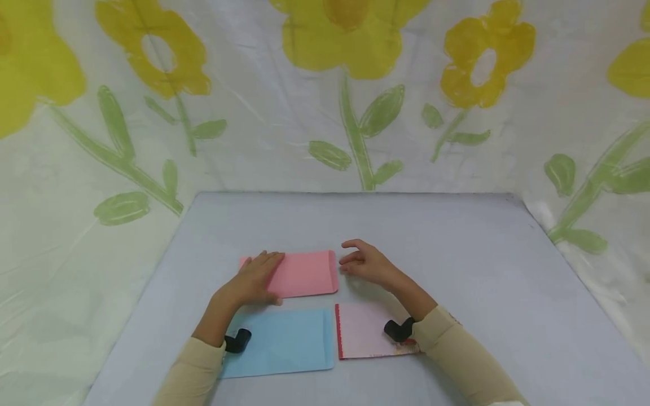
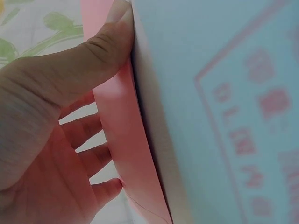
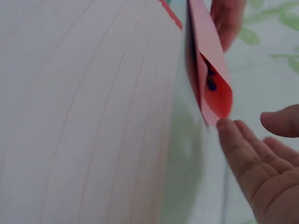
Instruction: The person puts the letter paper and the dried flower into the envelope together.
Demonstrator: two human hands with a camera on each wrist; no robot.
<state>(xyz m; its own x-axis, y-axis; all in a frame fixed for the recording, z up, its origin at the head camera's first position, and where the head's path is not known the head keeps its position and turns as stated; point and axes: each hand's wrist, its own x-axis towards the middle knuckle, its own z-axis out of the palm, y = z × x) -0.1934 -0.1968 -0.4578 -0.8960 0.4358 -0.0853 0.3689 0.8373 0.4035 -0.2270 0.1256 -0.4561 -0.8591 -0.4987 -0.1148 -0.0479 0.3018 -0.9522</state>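
Observation:
A pink envelope (image 1: pixel 304 274) lies across the middle of the table, its flap end to the right. My left hand (image 1: pixel 253 279) rests on its left part with the fingers spread; the left wrist view shows the thumb (image 2: pixel 100 51) and fingertips against the pink paper. Just off the flap end is my right hand (image 1: pixel 369 264), fingers slightly bent and holding nothing. In the right wrist view the envelope's mouth (image 3: pixel 218 93) gapes, with a dark mark inside, and the right fingertips (image 3: pixel 226 128) are right by its lower corner.
Nearer to me lies a light blue envelope (image 1: pixel 284 341), with printed red characters visible in the left wrist view. To its right is a ruled pink sheet (image 1: pixel 363 330) with a red edge, partly under my right forearm. A flower-painted white curtain (image 1: pixel 264 124) surrounds the table (image 1: pixel 447 225).

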